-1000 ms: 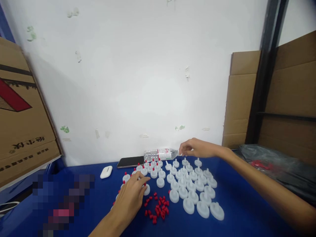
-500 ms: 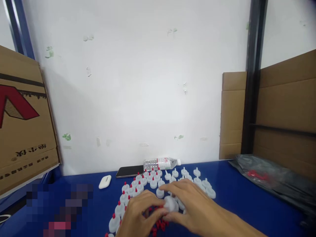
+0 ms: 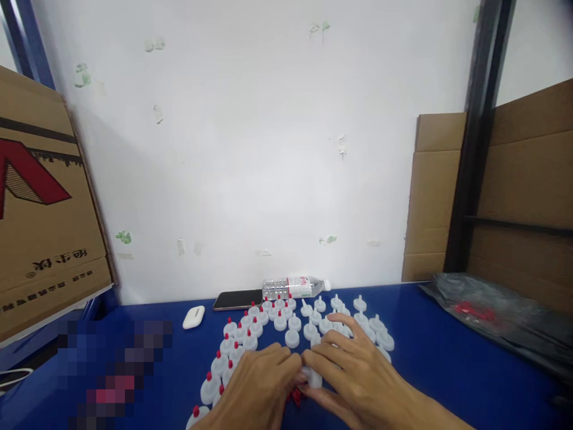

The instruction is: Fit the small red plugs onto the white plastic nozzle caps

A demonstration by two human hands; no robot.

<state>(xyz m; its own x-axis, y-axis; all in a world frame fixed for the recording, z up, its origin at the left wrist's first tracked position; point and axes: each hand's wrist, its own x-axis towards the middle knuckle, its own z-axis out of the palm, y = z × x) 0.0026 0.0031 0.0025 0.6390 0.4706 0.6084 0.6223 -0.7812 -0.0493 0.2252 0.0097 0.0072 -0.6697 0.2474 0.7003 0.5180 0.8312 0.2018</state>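
Low over the blue table, my right hand (image 3: 351, 361) is closed around a white plastic nozzle cap (image 3: 313, 377). Pressed up against that cap are the fingertips of my left hand (image 3: 264, 382); they are closed, and what they pinch is hidden. Small red tip caps (image 3: 295, 396) lie in a heap beneath my hands. To the left stand several white nozzle caps with red tips (image 3: 217, 364). Farther back and to the right are several white nozzle caps without red tips (image 3: 310, 329), partly covered by my right hand.
Along the wall lie a clear plastic bottle (image 3: 295, 287) and a dark phone (image 3: 237, 300). A white earphone case (image 3: 194, 317) sits left of them. On the right is a grey plastic bag (image 3: 474, 304) with red pieces. A cardboard box (image 3: 49, 239) stands at left.
The view has tilted down and shifted slightly. My left hand has turned over and its fingers have closed in against the nozzle cap held by my right hand.
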